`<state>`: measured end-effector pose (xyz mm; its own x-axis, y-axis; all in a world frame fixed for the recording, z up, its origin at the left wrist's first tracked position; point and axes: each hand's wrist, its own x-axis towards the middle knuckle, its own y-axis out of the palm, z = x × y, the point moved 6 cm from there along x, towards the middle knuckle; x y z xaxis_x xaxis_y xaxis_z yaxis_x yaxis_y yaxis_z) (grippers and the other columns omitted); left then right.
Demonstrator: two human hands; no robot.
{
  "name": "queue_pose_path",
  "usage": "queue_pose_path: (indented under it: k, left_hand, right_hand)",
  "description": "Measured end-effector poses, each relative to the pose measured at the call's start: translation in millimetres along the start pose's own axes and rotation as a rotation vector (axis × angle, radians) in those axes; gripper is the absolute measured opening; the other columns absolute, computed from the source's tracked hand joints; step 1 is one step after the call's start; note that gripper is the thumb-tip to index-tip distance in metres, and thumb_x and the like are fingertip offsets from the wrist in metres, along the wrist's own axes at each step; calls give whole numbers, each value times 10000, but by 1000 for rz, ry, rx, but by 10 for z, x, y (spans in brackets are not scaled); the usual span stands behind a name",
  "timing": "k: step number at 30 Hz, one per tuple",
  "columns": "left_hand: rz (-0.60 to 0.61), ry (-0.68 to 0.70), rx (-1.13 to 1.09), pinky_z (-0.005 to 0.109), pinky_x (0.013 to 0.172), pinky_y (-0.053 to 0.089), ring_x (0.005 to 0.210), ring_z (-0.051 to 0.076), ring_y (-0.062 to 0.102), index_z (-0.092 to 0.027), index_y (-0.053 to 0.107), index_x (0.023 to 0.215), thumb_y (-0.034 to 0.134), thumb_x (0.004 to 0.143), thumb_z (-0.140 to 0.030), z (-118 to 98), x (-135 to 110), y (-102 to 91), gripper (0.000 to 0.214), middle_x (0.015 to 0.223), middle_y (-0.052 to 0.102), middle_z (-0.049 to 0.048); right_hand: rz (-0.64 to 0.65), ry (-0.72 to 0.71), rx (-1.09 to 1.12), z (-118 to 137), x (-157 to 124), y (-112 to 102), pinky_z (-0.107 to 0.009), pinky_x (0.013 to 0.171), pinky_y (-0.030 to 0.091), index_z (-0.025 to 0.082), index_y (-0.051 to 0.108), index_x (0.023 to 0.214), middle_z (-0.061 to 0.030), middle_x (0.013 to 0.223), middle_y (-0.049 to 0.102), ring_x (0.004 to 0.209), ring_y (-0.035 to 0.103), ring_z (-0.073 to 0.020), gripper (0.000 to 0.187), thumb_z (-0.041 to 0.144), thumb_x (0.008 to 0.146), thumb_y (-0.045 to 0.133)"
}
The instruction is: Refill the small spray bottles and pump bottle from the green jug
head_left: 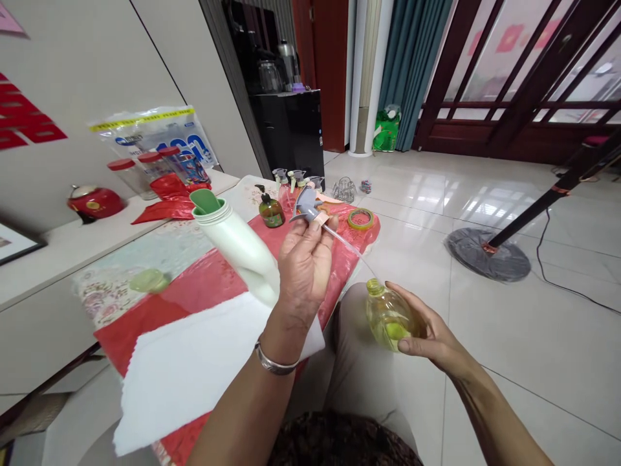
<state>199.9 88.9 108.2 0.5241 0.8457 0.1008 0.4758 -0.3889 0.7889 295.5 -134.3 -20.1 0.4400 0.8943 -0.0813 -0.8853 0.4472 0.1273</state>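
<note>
My left hand is closed around a grey-blue pump head, whose clear dip tube slants down to the right. The tube's tip is close to the mouth of a see-through yellow-green bottle; whether it is inside I cannot tell. My right hand grips that bottle from the right, tilted over my knee, with some yellow-green liquid low in it. Left of my left hand a large pale green bottle stands uncapped and leaning, something darker green in its mouth. White paper towel lies in front of it.
On the red-covered table are a green pump bottle, several spray bottles, a roll of yellow tape and a pale green cap. A stand with a round base is on the floor at right.
</note>
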Motion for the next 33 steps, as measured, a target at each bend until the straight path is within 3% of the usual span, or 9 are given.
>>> queue_pose_path:
  k: [8, 14, 18, 26, 30, 33]
  left_hand:
    - [69, 85, 36, 391, 1125, 520, 1109, 172, 699, -185, 706, 882, 728, 817, -48, -213, -82, 40, 153, 999, 748, 14]
    - [146, -38, 97, 332, 1054, 529, 949, 123, 676, -193, 725, 964, 819, 798, -149, 5, -404, -11, 196, 981, 717, -3]
    - [187, -142, 167, 266, 1011, 514, 1017, 121, 666, -207, 737, 1062, 805, 846, -189, 106, -647, -100, 227, 1052, 742, 10]
    - [61, -137, 204, 295, 1043, 519, 1027, 158, 717, -202, 740, 1016, 887, 750, -251, -223, -803, -255, 308, 1011, 786, 17]
    - [69, -98, 295, 339, 1074, 512, 1090, 197, 714, -204, 725, 1089, 859, 802, -300, -368, -877, -424, 331, 1042, 783, 35]
    - [88, -31, 414, 320, 1026, 524, 1058, 186, 708, -208, 719, 1127, 793, 891, -318, -467, -969, -597, 270, 1055, 773, 34]
  right_hand:
    - [44, -34, 18, 10, -5, 130, -494, 1254, 369, 355, 468, 1549, -68, 1664, 414, 1542, 388, -320, 933, 391, 720, 894]
    - [47, -111, -6, 190, 50, 232, -470, 1245, 389, 371, 480, 1543, -57, 1650, 438, 1526, 418, -310, 929, 408, 716, 903]
    - [39, -203, -84, 376, 122, 351, -450, 1239, 405, 402, 475, 1544, -34, 1651, 437, 1517, 435, -296, 924, 367, 728, 909]
    - [102, -243, -231, 376, 186, 621, -480, 1251, 388, 377, 441, 1575, -60, 1651, 429, 1512, 439, -320, 928, 374, 764, 890]
    - [138, -240, -295, 335, 198, 758, -544, 1281, 316, 398, 409, 1591, -56, 1646, 433, 1510, 439, -330, 937, 387, 779, 878]
    - [175, -229, -285, 321, 221, 901, -543, 1268, 341, 414, 387, 1598, -46, 1651, 427, 1517, 429, -326, 936, 407, 793, 865]
